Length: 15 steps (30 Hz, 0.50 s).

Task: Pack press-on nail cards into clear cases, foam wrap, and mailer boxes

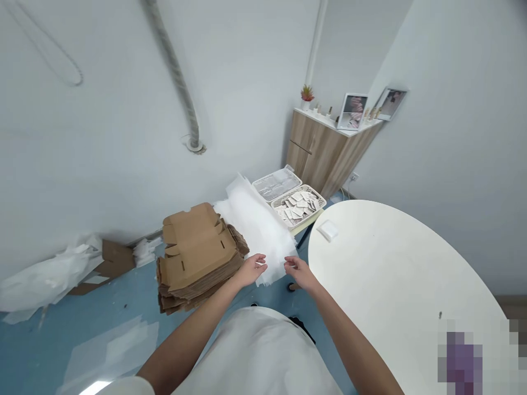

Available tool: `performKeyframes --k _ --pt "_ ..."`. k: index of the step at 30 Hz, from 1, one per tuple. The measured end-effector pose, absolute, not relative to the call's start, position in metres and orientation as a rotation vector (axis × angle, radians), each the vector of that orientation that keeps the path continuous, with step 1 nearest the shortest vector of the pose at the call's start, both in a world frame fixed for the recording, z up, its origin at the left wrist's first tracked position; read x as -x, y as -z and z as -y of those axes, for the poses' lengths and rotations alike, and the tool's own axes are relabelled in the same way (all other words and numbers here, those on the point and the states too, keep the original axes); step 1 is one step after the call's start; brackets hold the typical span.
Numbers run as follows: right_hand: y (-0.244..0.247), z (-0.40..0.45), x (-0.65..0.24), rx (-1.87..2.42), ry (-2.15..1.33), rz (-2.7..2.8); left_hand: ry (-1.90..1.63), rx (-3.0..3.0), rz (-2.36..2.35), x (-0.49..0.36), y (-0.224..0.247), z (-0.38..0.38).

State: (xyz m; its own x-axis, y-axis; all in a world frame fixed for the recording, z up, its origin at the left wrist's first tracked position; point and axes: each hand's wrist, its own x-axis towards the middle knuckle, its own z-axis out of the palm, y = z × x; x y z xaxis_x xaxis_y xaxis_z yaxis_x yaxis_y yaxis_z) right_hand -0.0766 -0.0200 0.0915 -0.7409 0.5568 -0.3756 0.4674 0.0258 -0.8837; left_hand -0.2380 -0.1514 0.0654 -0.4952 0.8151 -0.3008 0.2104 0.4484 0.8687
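Note:
My left hand (252, 270) is over the lower edge of a stack of thin white sheets (259, 225), with its fingers apart and nothing in them. Across from it, my right hand (300, 271) hovers at the right side of the same sheets, also empty and with its fingers bent and apart. Flat brown cardboard boxes (197, 247) are piled just left of my left hand. Behind the sheets, one white basket (295, 206) holds many small white packets, and another basket (276, 184) holds clear plastic bags.
A round white table (395, 263) is on the right, with a small white packet (328, 230) near its edge. A wooden cabinet (319, 148) bears framed pictures and a plant. White plastic wrapping (49, 277) and an open carton (116, 258) lie on the floor at left.

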Motion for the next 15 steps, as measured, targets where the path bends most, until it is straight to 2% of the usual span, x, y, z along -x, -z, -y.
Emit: performKeyframes --k 4,7,15 --pt "-0.092 0.042 0.123 0.980 -1.835 2.299 -1.133 -0.922 -2.008 0.262 -0.080 0.178" --pt "-0.093 0.055 0.156 0.895 -1.675 2.422 -1.134 -1.004 -2.151 0.277 -0.095 0.199" --pt "-0.114 0.077 0.234 0.576 -0.813 2.988 -0.544 -0.841 -2.616 0.305 -0.113 0.252"
